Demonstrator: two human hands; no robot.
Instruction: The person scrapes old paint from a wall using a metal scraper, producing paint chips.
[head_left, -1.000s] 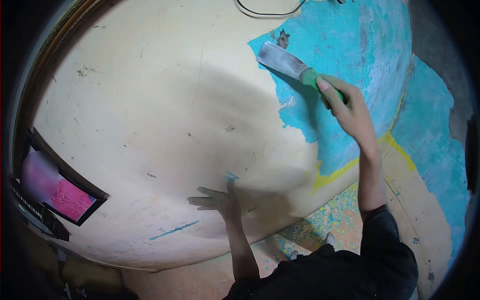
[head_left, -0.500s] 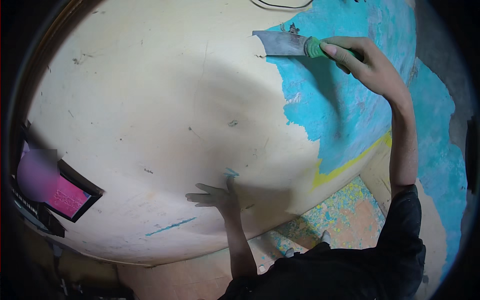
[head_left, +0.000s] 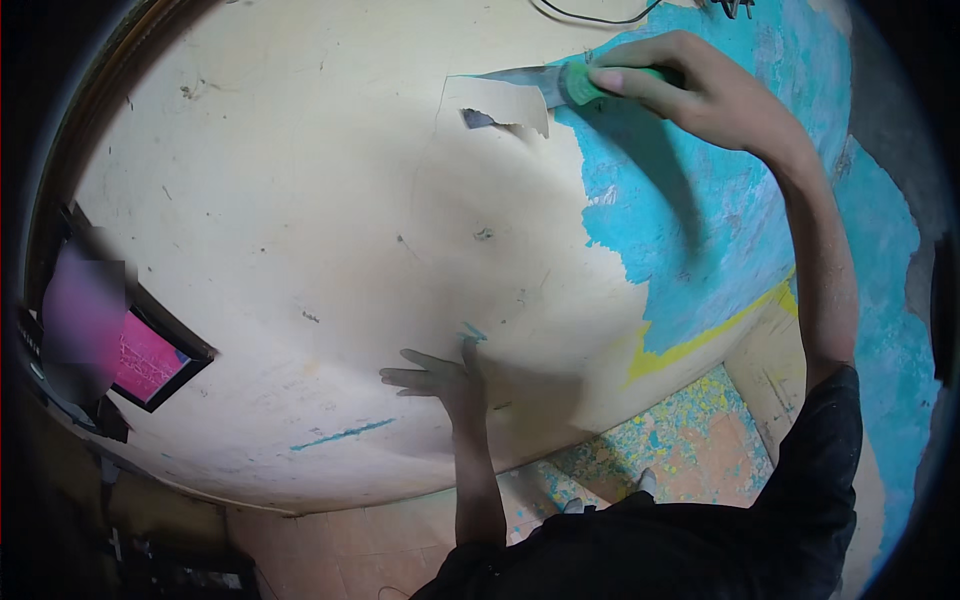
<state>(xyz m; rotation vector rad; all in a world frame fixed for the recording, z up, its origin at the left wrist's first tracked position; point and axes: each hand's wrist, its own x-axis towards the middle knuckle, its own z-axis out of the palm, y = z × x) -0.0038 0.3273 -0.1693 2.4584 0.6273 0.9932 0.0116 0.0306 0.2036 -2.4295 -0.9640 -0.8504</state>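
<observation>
My right hand (head_left: pixel 690 90) is closed around the green handle of a paint scraper (head_left: pixel 582 84). Most of the scraper's metal blade has slid beneath a lifted flap of cream paint (head_left: pixel 505 98); its surface shows along the flap's top and through a torn gap. The flap stands off the cream wall (head_left: pixel 330 200), left of a bared turquoise patch (head_left: pixel 680 190). Lower down, my left hand (head_left: pixel 445 383) rests against the cream wall with its fingers spread, holding nothing. Just above its fingertips is a small blue scratch (head_left: pixel 473 331).
Blue and yellow paint chips (head_left: pixel 670 430) litter the tiled floor (head_left: pixel 390 545) at the wall's foot. A dark-framed pink picture (head_left: pixel 150 365) is at the left. A black cable (head_left: pixel 600 18) and a plug (head_left: pixel 735 8) hang at the top. A yellow band (head_left: pixel 690 345) edges the turquoise.
My right hand has pushed the scraper leftward under the cream paint, raising a flap over the blade. My left hand stays spread on the wall. The view has shifted slightly.
</observation>
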